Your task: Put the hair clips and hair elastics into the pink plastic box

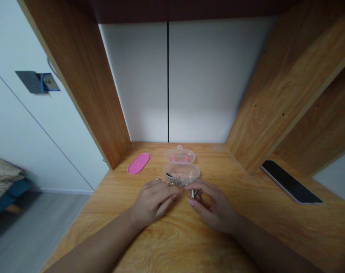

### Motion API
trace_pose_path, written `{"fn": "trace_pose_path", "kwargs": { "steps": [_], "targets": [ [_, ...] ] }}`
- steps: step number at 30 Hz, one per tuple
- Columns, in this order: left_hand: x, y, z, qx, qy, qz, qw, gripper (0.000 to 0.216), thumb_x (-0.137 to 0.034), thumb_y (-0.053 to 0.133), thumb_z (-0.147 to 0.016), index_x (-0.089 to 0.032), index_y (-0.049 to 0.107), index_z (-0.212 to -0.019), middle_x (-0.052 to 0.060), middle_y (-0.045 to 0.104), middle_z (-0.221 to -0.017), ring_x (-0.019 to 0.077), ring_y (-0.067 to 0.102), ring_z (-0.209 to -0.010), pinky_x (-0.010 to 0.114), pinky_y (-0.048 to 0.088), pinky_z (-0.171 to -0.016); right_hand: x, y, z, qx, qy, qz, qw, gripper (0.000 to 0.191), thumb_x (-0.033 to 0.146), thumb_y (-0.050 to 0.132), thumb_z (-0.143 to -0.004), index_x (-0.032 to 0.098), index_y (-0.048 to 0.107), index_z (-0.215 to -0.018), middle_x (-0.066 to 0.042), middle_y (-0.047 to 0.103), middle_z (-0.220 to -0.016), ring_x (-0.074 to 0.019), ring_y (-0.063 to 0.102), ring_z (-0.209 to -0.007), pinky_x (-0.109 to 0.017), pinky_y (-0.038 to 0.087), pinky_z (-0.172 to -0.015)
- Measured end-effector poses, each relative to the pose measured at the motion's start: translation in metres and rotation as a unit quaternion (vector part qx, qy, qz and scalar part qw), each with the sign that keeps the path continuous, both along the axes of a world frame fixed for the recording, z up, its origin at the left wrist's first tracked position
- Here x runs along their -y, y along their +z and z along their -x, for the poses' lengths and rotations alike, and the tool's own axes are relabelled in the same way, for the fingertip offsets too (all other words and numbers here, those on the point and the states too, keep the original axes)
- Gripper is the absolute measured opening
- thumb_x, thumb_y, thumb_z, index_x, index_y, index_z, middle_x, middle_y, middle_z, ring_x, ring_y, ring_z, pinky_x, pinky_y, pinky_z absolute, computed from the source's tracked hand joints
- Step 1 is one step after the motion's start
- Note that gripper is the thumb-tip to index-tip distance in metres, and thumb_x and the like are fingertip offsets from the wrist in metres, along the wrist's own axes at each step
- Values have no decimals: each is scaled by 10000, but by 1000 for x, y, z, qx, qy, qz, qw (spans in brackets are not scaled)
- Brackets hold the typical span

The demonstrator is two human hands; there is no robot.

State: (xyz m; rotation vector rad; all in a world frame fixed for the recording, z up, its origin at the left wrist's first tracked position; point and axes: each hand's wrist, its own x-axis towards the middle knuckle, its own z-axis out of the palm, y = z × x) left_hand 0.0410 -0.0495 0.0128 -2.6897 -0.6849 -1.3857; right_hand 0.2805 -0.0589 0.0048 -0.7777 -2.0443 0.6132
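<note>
My right hand (215, 207) pinches a small shiny metal ring (192, 193) between thumb and fingers, just in front of a clear plastic case (196, 173). To its left, my left hand (152, 201) rests low over the table, its fingers stretched towards the right fingertips and its thumb apart below. Several small gold-coloured trinkets (172, 183) lie by the left fingers at the case's front edge, partly hidden. The case stands with its lid (179, 155) tipped back; a dark slim item (169, 175) shows inside. One small ring (158, 178) lies behind the left knuckles.
A pink oval tray (138, 163) lies at the back left of the wooden table (172, 242). On the right, a dark-screened phone (289, 182) lies beside an upright wooden panel (263, 98). Another wooden panel (84, 83) rises at the left, and a white back wall (206, 83) closes the rear.
</note>
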Motion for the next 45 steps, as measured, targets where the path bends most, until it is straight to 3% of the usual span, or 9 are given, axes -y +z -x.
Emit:
{"fn": "trace_pose_path", "kwargs": {
  "steps": [4,9,12,15,17,24,28,34,45],
  "targets": [
    [0,0,0,-7,-8,24,1000,149,-176,537,-994,-192,651,-1088,32,760,-847,141,691,-695,244,513,-662,-2,-6,3,-71,4,46,996,214,288,552,-1010,253,543,-1221,-26,645,-917,-140,673,-735,-285,564,-688],
    [1,0,-2,8,-27,50,998,170,-160,575,-934,-188,654,-1082,44,738,-847,156,666,-701,268,516,-647,-5,-5,8,-144,-9,35,989,524,377,661,-966,289,382,-1401,-16,687,-917,-136,683,-699,-270,580,-649],
    [1,-1,-3,11,-32,46,998,223,-144,584,-910,-184,653,-1118,47,739,-851,161,671,-698,276,532,-642,-8,-1,5,-89,-38,-4,995,454,360,729,-918,279,541,-1324,-29,737,-908,-162,703,-756,-289,584,-698],
    [-1,-2,-2,-9,-31,47,998,282,-103,547,-928,-198,650,-1173,73,766,-999,173,721,-835,289,572,-737,-9,4,2,-17,-44,-34,998,219,355,724,-918,242,708,-1105,-62,769,-945,-191,726,-806,-316,593,-736],
    [-3,-4,0,-17,-35,52,998,290,-79,511,-939,-204,662,-1154,89,762,-1093,179,733,-947,290,587,-802,-9,5,1,-2,-43,-32,999,177,363,711,-927,229,734,-1040,-72,779,-963,-203,737,-849,-318,595,-753],
    [-9,-13,2,36,-87,78,993,275,-46,568,-918,-169,631,-680,120,738,-1213,186,741,-1043,248,590,-832,-9,3,4,27,-48,33,998,195,383,718,-914,206,748,-990,-46,769,-841,-165,697,-680,-269,548,-636],
    [-9,-12,0,53,-106,111,987,365,-89,549,-950,-164,593,-596,134,750,-1150,174,747,-999,215,573,-766,-9,2,5,36,-51,58,996,160,346,722,-904,195,749,-946,-34,751,-788,-159,677,-666,-268,534,-642],
    [-4,-7,-4,36,-117,138,983,408,-97,545,-963,-151,546,-558,88,727,-879,102,681,-708,168,462,-596,-7,2,8,56,-43,81,994,56,242,745,-860,192,733,-841,-19,747,-746,-154,678,-648,-247,517,-617],
    [-1,-9,-6,20,-115,143,983,492,-166,510,-1004,-156,537,-513,86,717,-796,103,674,-664,169,457,-572,-4,5,11,60,-30,93,993,111,119,725,-828,206,743,-895,-20,791,-851,-173,728,-725,-253,534,-662]
  ]
}}
